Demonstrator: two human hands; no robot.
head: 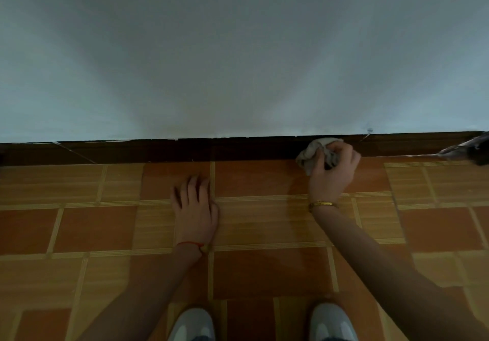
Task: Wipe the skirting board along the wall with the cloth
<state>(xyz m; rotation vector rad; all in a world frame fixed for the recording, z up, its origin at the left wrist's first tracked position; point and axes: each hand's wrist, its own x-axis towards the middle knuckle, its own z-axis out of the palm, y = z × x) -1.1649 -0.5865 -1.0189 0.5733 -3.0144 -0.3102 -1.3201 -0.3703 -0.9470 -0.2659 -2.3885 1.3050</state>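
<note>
Orange-and-tan tiled floor (264, 224) — left grip (195, 205) flat on it (two grey shoes (191, 324) below).

I see a matt, smooth painted wall (238, 62) with chipped paint along its lower edge. The skirting board (185, 151) looks like dark brown wood or tile with a slight sheen. The cloth (311, 155) is soft, crumpled grey fabric. The floor (264, 224) is glossy orange-brown tile with pale ribbed strips. A shiny gold-coloured metal bracelet (322, 204) and a red thread band (189, 244) show at the wrists.
</note>
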